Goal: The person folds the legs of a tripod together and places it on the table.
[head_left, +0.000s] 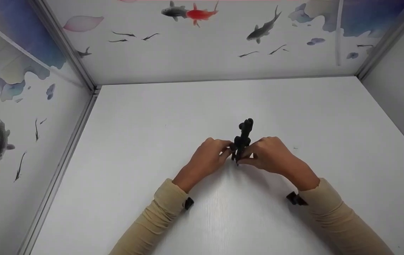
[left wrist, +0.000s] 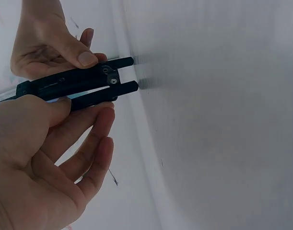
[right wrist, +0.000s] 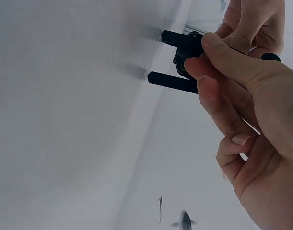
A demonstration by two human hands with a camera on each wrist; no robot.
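Note:
Between the two hands, a small black tripod-like stand with knobs along its upper part stands nearly upright over the white table. Its straight legs point down at the tabletop, as both wrist views show; one leg is spread apart from the rest. My left hand pinches the stand's left side with thumb and fingers. On the other side, my right hand pinches a lower part near the legs, its thumb lying along the black body in the left wrist view. Fingers hide part of the stand.
The white table has wall panels painted with fish at its back and sides. Metal rails edge the left side. A small black device sits by the right cuff, another by the left cuff.

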